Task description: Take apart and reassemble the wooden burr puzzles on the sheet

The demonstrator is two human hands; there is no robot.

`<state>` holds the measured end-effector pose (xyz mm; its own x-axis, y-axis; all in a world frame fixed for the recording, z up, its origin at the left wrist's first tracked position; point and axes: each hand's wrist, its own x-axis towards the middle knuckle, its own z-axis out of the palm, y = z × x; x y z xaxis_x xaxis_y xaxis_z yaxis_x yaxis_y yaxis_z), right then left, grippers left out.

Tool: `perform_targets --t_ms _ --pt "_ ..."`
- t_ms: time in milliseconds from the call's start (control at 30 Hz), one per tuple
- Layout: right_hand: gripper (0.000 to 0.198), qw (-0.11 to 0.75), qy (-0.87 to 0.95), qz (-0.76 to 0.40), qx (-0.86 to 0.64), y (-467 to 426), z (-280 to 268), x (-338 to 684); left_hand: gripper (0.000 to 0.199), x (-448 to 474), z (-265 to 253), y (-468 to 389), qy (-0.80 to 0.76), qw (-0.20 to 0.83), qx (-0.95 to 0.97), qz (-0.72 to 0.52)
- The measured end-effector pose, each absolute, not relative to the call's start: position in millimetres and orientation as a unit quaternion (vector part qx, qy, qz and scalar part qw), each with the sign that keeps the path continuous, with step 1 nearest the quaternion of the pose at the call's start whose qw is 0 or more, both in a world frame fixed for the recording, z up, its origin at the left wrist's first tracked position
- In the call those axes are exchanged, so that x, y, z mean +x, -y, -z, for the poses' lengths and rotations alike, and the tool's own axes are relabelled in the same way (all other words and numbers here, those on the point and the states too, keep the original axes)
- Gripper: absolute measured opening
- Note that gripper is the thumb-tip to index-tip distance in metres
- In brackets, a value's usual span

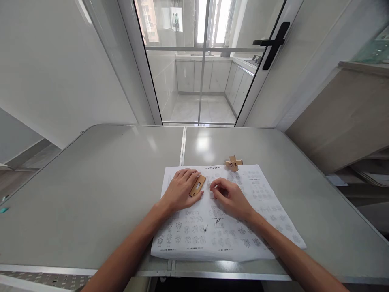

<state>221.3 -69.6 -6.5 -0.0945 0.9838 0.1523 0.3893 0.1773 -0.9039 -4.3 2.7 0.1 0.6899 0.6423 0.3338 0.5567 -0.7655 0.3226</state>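
My left hand (pixel 182 189) lies over the left half of a printed sheet (pixel 225 243), its thumb and fingers around a flat wooden piece (pixel 201 180). This piece has a slot cut in its middle and a dark mark like a "2" near one end. Just to its right, my right hand (pixel 229 195) is closed in a pinch above the sheet; whatever is between the fingertips, if anything, is too small to make out. A cross-shaped assembly of wooden pieces (pixel 233 164) with dark marks sits at the sheet's far edge, beyond my right hand.
The sheet, covered in small line diagrams, lies on a grey folding table (pixel 106 194) with a metal seam down its middle. A glass door (pixel 188 81) with a black handle (pixel 276 44) stands behind the table. Wooden shelving (pixel 343 117) rises at the right.
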Motion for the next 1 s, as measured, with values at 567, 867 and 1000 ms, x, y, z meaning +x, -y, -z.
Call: perform_targets --t_ms 567,867,1000 --pt "0.009 0.407 0.643 -0.357 -0.542 69.1 9.7 224.0 0.057 -15.5 3.1 -10.0 -0.494 0.069 0.836 -0.231" --pt "0.011 0.409 0.642 -0.358 -0.541 69.1 9.9 223.6 0.055 -11.2 13.1 -10.3 -0.493 0.093 0.828 -0.250" --pt "0.013 0.410 0.643 -0.357 -0.539 68.9 9.5 222.9 0.047 -10.1 16.6 -10.8 -0.498 0.099 0.818 -0.270"
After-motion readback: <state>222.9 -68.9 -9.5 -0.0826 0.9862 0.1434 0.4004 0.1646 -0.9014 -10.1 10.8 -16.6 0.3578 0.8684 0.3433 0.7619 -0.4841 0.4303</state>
